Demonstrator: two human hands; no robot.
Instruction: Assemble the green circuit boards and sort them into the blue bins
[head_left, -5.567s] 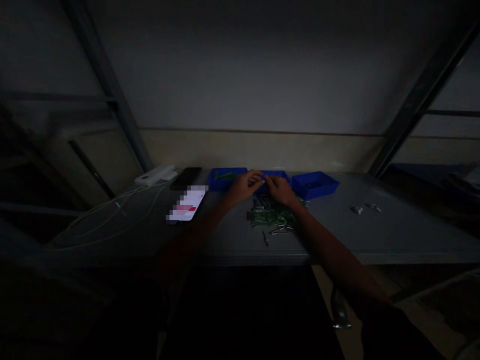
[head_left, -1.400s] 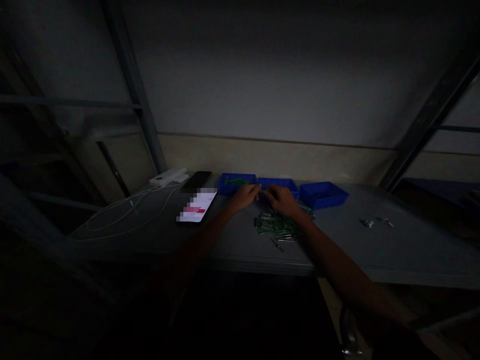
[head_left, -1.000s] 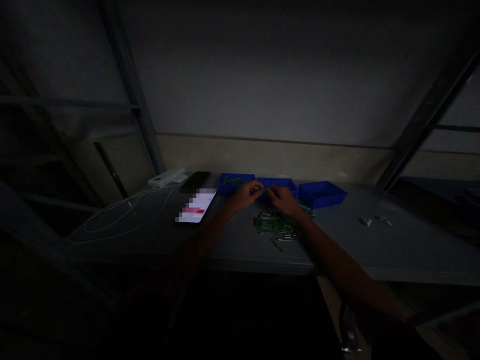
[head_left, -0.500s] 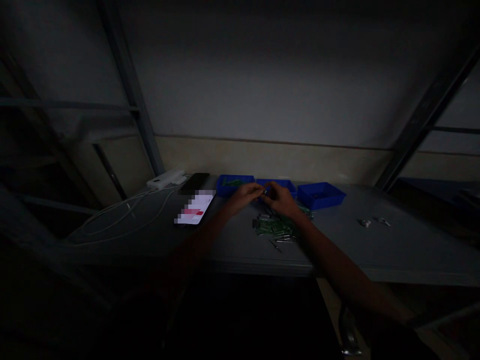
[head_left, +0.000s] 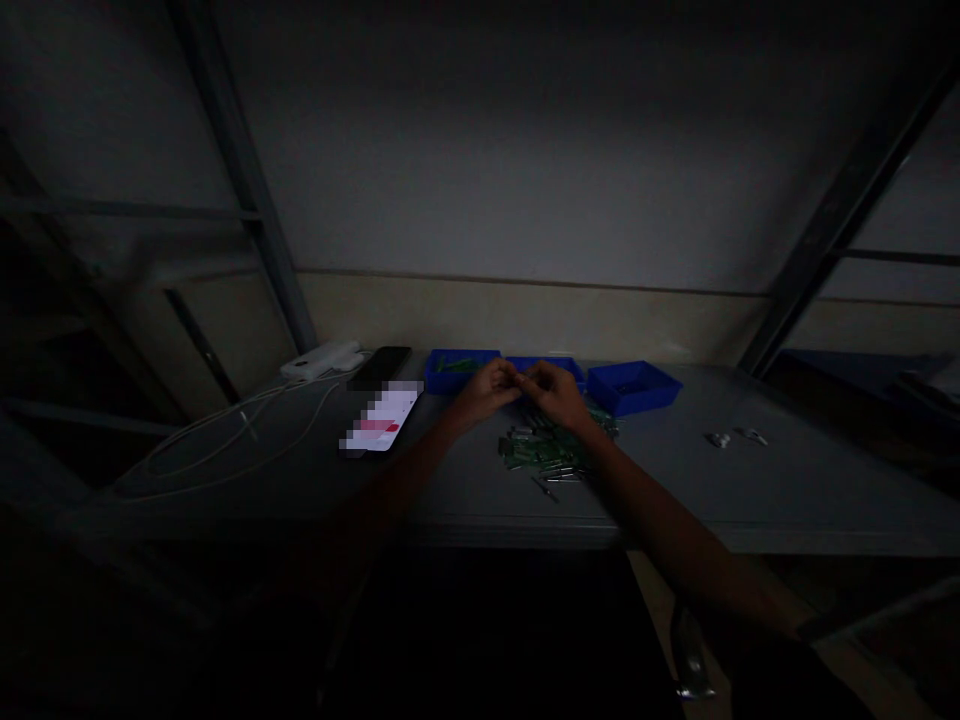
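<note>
My left hand [head_left: 484, 392] and my right hand [head_left: 553, 392] meet fingertip to fingertip above the table, in front of the middle blue tray [head_left: 576, 368]. Both hands are pinched closed around something too small and dark to make out. Below and partly behind my right hand lies a pile of small green pieces and thin metal pins [head_left: 544, 455]. One metal pin [head_left: 545, 490] rests apart, nearer the table's front edge. Green pieces fill part of the left blue tray [head_left: 450, 380], just beyond my left hand.
A right blue tray [head_left: 634, 395] stands beside the middle one. Two small pale objects [head_left: 718, 440] lie farther right on the grey table [head_left: 465, 500]. At left are a lit phone [head_left: 382, 420], a dark phone [head_left: 381, 367], and a white power strip [head_left: 322, 360] with cables.
The whole view has shifted a little, so things appear slightly farther left. My hands stay together; the small dark, shiny thing seen between my fingertips earlier is now hidden.
</note>
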